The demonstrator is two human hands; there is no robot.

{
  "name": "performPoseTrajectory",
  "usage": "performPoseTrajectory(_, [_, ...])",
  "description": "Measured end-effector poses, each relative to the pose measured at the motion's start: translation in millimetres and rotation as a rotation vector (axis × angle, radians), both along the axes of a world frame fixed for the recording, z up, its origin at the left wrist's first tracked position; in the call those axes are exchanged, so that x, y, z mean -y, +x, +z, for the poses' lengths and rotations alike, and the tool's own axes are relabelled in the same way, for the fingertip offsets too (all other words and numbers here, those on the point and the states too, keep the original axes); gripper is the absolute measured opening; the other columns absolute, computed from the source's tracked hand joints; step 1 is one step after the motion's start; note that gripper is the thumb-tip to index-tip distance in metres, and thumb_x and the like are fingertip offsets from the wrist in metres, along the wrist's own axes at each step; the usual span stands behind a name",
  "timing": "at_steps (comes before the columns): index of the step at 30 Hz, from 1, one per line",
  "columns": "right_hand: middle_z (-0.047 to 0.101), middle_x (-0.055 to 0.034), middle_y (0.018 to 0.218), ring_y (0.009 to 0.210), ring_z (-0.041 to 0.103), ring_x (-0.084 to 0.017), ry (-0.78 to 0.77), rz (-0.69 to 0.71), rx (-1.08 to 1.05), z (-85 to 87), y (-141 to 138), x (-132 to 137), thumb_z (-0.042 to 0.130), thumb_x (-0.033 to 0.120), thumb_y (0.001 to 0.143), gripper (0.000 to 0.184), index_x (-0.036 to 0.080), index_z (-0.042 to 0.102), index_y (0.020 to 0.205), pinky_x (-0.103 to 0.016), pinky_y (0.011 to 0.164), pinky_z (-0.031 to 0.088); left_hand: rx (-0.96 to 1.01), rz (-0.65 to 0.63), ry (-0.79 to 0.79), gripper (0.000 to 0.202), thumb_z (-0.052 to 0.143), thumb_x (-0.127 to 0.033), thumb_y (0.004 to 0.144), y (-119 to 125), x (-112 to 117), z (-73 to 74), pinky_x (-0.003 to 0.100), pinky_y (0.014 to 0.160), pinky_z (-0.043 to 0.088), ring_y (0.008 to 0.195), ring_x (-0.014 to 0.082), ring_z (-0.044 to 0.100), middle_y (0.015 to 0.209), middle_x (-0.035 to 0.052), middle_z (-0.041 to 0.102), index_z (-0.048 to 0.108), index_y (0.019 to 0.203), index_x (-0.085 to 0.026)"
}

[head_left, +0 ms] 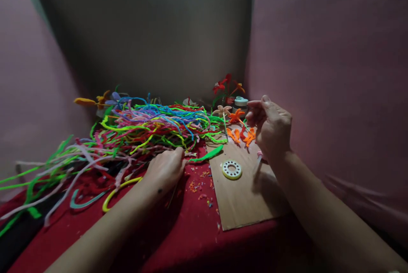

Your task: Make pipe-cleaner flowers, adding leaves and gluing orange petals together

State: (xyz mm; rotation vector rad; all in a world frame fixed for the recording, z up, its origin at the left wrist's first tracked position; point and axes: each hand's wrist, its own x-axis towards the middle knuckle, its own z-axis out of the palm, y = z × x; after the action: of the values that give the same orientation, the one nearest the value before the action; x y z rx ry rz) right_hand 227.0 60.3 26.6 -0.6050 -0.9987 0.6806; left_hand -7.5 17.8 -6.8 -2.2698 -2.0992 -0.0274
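My left hand (167,164) is closed low over the red cloth, at the near edge of the pipe-cleaner pile. A fuzzy green pipe-cleaner leaf (210,154) sticks out from its fingertips to the right. Thin stem-like wire shows under that palm. Raised over the right side of the board, my right hand (272,126) has its thumb and fingers drawn together; whatever they pinch is hidden or too small to name. Orange pipe-cleaner flowers (236,115) and a pale peach flower (222,110) are just left of it.
A large heap of multicoloured pipe cleaners (159,124) covers the left and back. On the cardboard (237,205) lie a round white disc with holes (231,169) and a pale stick (257,164). Behind are a jar with a light lid (240,102) and red flowers (219,86).
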Motion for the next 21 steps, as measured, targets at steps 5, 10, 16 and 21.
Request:
performPoseTrajectory(5, [0.061,-0.0023,0.055,0.048,0.053,-0.010,-0.291,-0.218,0.833,7.3,32,-29,0.057,0.029,0.077,0.022,0.012,0.069,0.072,-0.022,0.048,0.039,-0.032,-0.146,-0.018,0.032,0.037,-0.037,0.086,35,-2,10.4,0.032,0.060,0.041,0.080,0.0293,0.067,0.086,0.0137,0.071,0.064,0.089,-0.021])
performPoseTrajectory(10, [0.070,-0.0066,0.075,0.068,0.061,-0.017,-0.553,-0.269,1.592,-2.0,50,-60,0.060,0.015,0.069,0.015,0.018,0.074,0.076,-0.024,0.058,0.039,0.098,-0.204,0.060,0.033,0.035,-0.034,0.089,46,-13,-1.4,0.028,0.058,0.037,0.075,0.0234,0.066,0.081,0.0101,0.070,0.065,0.084,-0.020])
performPoseTrajectory(16, [0.070,-0.0094,0.084,0.074,0.063,-0.020,-0.650,-0.234,1.752,-15.4,37,-64,0.058,0.026,0.074,0.019,0.019,0.073,0.083,-0.025,0.058,0.040,0.170,-0.235,0.083,0.030,0.038,-0.034,0.089,27,-13,-17.0,0.027,0.062,0.038,0.072,0.0202,0.064,0.076,0.0074,0.069,0.063,0.080,-0.019])
performPoseTrajectory(21, [0.069,-0.0163,0.089,0.081,0.065,-0.026,-0.705,-0.262,1.827,-17.5,6,-56,0.057,0.030,0.076,0.026,0.013,0.072,0.088,-0.029,0.062,0.043,0.136,-0.225,0.121,0.029,0.037,-0.032,0.089,22,-11,-16.8,0.028,0.062,0.038,0.075,0.0216,0.065,0.078,0.0075,0.070,0.062,0.081,-0.020])
